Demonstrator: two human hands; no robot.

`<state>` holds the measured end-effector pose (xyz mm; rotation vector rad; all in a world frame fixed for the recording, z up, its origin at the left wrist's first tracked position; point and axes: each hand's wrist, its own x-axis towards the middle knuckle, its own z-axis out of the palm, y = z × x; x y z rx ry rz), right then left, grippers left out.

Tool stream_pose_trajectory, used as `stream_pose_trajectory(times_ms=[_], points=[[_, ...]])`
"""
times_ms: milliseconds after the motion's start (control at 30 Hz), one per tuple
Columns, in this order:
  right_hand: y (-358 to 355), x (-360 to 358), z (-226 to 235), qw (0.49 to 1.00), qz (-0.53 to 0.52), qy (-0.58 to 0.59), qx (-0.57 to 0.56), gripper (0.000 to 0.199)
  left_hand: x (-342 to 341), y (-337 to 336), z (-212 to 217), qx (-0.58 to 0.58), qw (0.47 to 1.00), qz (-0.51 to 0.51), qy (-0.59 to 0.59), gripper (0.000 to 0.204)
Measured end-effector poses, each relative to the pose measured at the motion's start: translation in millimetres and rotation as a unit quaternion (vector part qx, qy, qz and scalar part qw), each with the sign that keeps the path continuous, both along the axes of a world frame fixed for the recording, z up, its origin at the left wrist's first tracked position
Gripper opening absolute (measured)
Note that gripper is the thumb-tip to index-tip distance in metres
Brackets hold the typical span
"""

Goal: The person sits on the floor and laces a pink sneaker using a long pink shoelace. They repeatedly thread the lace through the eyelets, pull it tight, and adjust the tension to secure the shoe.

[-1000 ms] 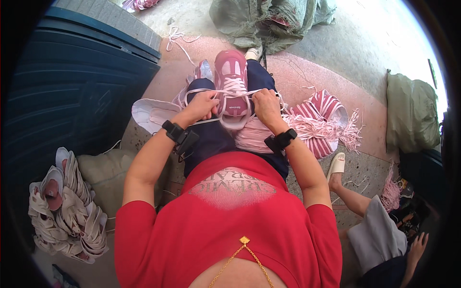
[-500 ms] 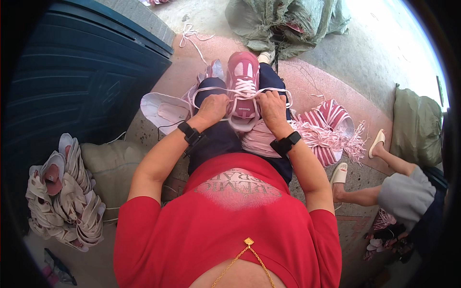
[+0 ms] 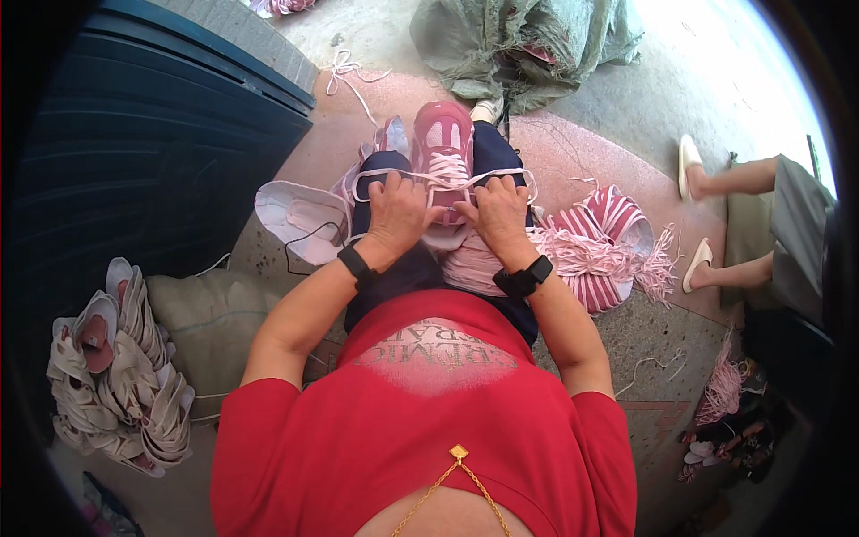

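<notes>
Lace work on a shoe held in the lap. We see the rose-pink shoe with pale mesh panels (image 3: 441, 134) lying between two knees in navy cloth trousers (image 3: 497, 143), its toe pointing away from the wearer. The flat white lace (image 3: 447, 168) runs crosswise up its front and bows out in one loose loop at each side. The bare left hand (image 3: 399, 215) and the bare right hand (image 3: 499, 213) lie over the heel end of the shoe, thumbs turned toward each other but apart. We cannot tell whether either hand pinches the lace, since the fingertips are partly hidden.

We judge the step in hand to be arranging or tightening the lace; no finished bow shows. The next move, in our judgement, calls for a sure hold on each side of the lace and an even pull, the shoe staying steady between the knees.

Counted, we find two hands, one shoe under them, one lace in work with two side loops, and two black wrist-worn devices (image 3: 358, 265). Around them we count three large woven sacks: grey-green (image 3: 528, 54), beige (image 3: 215, 309) and olive (image 3: 747, 224). A co-worker wears two cream slippers (image 3: 697, 265). We cannot count the overlapping cream shoe parts (image 3: 134, 385) or the strands in the pale pink lace bundle (image 3: 586, 240)
</notes>
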<state>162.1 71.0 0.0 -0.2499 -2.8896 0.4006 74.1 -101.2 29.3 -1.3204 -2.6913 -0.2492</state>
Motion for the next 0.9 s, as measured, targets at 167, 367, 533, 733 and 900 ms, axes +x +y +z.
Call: stream_pose_trajectory(times_ms=[167, 367, 533, 733, 900], points=[[13, -1, -7, 0.995, -0.011, -0.056, -0.079, 0.023, -8, -6, -12, -0.003, 0.99, 0.068, -0.125, 0.015], [18, 0, -24, 0.964, -0.025, 0.034, -0.261, 0.013, -13, 2, -6, 0.088, 0.992, -0.019, -0.089, 0.016], [14, 2, -27, 0.962, -0.002, 0.09, -0.257, 0.011, -16, 41, -10, -0.05, 0.987, -0.126, -0.089, 0.014], [13, 1, -13, 0.992, 0.117, 0.041, 0.003, 0.014, -49, 40, -12, 0.074, 0.979, -0.144, -0.127, 0.009], [7, -6, -6, 0.98, 0.156, 0.02, 0.119, 0.017, -70, 50, -9, 0.155, 0.854, 0.02, -0.496, 0.016]])
